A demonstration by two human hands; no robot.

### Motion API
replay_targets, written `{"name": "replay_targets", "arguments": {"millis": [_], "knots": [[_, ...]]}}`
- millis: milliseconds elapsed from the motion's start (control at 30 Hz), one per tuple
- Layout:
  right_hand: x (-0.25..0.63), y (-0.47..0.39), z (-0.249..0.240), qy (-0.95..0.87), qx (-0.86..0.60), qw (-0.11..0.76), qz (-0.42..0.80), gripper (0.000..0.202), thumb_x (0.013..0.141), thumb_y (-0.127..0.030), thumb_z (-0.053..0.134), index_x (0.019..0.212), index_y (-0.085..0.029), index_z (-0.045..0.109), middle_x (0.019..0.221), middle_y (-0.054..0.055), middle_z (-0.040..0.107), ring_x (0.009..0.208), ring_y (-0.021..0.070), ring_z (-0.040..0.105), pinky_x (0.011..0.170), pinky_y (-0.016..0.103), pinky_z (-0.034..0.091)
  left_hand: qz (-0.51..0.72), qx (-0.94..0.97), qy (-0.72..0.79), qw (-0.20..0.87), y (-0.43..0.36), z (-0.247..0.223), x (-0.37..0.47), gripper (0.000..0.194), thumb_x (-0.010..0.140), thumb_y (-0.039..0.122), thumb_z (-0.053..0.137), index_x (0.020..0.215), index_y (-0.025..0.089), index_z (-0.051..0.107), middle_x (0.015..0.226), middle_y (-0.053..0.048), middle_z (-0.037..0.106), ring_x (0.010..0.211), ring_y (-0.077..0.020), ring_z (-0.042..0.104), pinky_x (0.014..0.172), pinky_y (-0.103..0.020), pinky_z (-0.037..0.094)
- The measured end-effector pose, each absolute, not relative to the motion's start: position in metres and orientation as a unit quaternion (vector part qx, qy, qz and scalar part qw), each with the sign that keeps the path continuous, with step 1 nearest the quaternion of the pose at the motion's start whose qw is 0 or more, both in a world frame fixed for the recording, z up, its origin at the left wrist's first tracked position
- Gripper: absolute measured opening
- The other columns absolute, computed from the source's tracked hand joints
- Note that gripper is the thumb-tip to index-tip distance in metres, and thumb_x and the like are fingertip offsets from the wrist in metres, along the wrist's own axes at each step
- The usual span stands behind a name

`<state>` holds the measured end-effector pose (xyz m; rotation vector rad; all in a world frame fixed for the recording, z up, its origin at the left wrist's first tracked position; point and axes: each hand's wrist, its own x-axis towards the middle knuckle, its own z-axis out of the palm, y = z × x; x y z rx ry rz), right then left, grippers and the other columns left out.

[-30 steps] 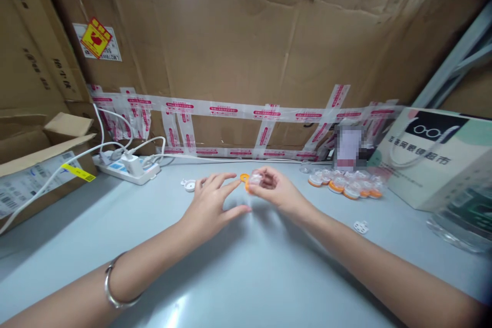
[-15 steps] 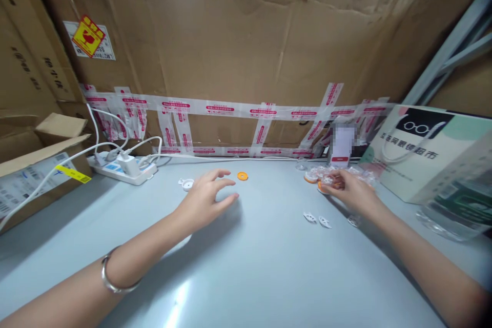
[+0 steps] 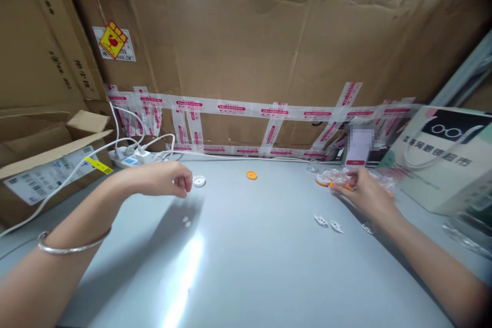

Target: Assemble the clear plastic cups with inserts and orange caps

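Note:
My left hand (image 3: 169, 179) is raised above the table at the left, its fingers curled loosely inward, and nothing shows in them. Close to its fingertips lies a small white ring-shaped part (image 3: 199, 181). Two tiny white discs (image 3: 186, 222) lie in front of that hand. An orange ring (image 3: 251, 175) lies flat near the back middle. At the right, my right hand (image 3: 365, 192) pinches an orange disc (image 3: 336, 185) at the pile of clear and orange plastic parts (image 3: 326, 176); its fingers partly hide the piece. White leaf-shaped pieces (image 3: 328, 223) lie in front of the pile.
A large cardboard sheet (image 3: 230, 36) stands along the back. An open carton (image 3: 49, 164) and a power strip (image 3: 126, 158) with white cables are at the left. Behind the pile is a phone-like object (image 3: 358, 148). A printed box (image 3: 434, 159) and clear plastic bottle (image 3: 469, 225) stand right.
My left hand has moved left and its spread fingers have curled in, uncovering the white ring and tiny discs. My right hand stays at the pile. The view has shifted slightly.

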<state>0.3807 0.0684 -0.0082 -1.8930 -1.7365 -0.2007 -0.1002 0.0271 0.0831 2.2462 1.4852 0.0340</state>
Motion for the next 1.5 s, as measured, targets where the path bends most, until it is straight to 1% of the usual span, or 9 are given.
{"name": "replay_targets", "arguments": {"millis": [300,467,567,700,900,1100,1200,1300,1500], "knots": [[0.360,0.054,0.002,-0.650,-0.665,0.365,-0.033,0.036,0.070,-0.056,0.056,0.081,-0.024,0.045,0.067,0.003,0.056,0.060,0.0220,0.054,0.054,0.032,0.038,-0.027,0.797,0.565,0.210,0.027,0.053,-0.103,0.013,0.063,0.027,0.056,0.074,0.021,0.062,0.074,-0.002,0.064,0.067,-0.0185,0.058,0.056,-0.024,0.039],[0.348,0.048,0.006,-0.655,-0.645,0.394,0.018,0.030,0.072,-0.053,0.054,0.077,-0.024,0.050,0.070,0.003,0.059,0.061,0.0193,0.054,0.057,0.032,0.042,0.025,0.781,0.612,0.123,0.046,0.043,-0.120,0.010,0.064,0.023,0.053,0.068,0.018,0.060,0.064,-0.004,0.060,0.060,-0.0200,0.055,0.055,-0.027,0.038],[0.346,0.046,0.008,-0.655,-0.643,0.395,0.036,0.028,0.072,-0.052,0.054,0.075,-0.024,0.052,0.071,0.004,0.061,0.062,0.0196,0.055,0.058,0.033,0.043,0.082,0.775,0.622,0.070,0.062,0.033,-0.128,0.021,0.069,0.027,0.051,0.084,0.016,0.061,0.082,-0.009,0.062,0.075,-0.0229,0.057,0.066,-0.029,0.042],[0.346,0.044,0.011,-0.655,-0.641,0.396,0.049,0.026,0.072,-0.049,0.056,0.075,-0.023,0.054,0.073,0.005,0.063,0.065,0.0207,0.057,0.060,0.034,0.044,0.135,0.801,0.579,0.063,0.074,0.018,-0.123,0.034,0.080,0.032,0.042,0.106,0.018,0.059,0.106,-0.009,0.060,0.086,-0.0187,0.058,0.078,-0.026,0.042],[0.344,0.042,0.015,-0.656,-0.645,0.390,0.049,0.023,0.074,-0.047,0.056,0.074,-0.024,0.056,0.075,0.004,0.065,0.068,0.0197,0.059,0.062,0.032,0.044,0.154,0.813,0.559,0.055,0.080,0.006,-0.117,0.024,0.077,0.032,0.048,0.080,0.018,0.067,0.083,-0.006,0.067,0.077,-0.0192,0.060,0.072,-0.026,0.043],[0.343,0.039,0.016,-0.660,-0.630,0.406,0.056,0.023,0.074,-0.046,0.057,0.074,-0.023,0.057,0.074,0.003,0.065,0.067,0.0192,0.059,0.061,0.031,0.045,0.212,0.789,0.576,0.018,0.063,0.033,-0.105,0.026,0.076,0.036,0.051,0.077,0.016,0.067,0.080,-0.006,0.067,0.076,-0.0196,0.060,0.069,-0.027,0.043],[0.338,0.038,0.014,-0.676,-0.609,0.410,0.070,0.025,0.075,-0.047,0.055,0.076,-0.022,0.057,0.076,0.004,0.064,0.068,0.0187,0.058,0.063,0.032,0.045,0.262,0.785,0.552,0.101,0.041,0.048,-0.063,0.024,0.077,0.040,0.055,0.079,0.019,0.067,0.079,-0.002,0.067,0.075,-0.0164,0.060,0.060,-0.022,0.042],[0.330,0.036,0.010,-0.701,-0.584,0.400,0.088,0.025,0.078,-0.046,0.054,0.078,-0.021,0.057,0.076,0.004,0.062,0.068,0.0178,0.058,0.064,0.030,0.045,0.247,0.817,0.483,0.195,0.023,0.045,-0.010,0.015,0.077,0.029,0.055,0.078,0.019,0.067,0.080,-0.001,0.066,0.075,-0.0139,0.060,0.061,-0.021,0.042],[0.323,0.032,0.005,-0.728,-0.560,0.379,0.116,0.021,0.079,-0.042,0.053,0.080,-0.021,0.057,0.075,0.003,0.062,0.067,0.0169,0.058,0.062,0.029,0.045,0.196,0.863,0.412,0.219,0.023,0.011,0.043,0.010,0.076,0.021,0.054,0.076,0.018,0.063,0.081,-0.002,0.062,0.076,-0.0144,0.057,0.068,-0.024,0.043]]}}
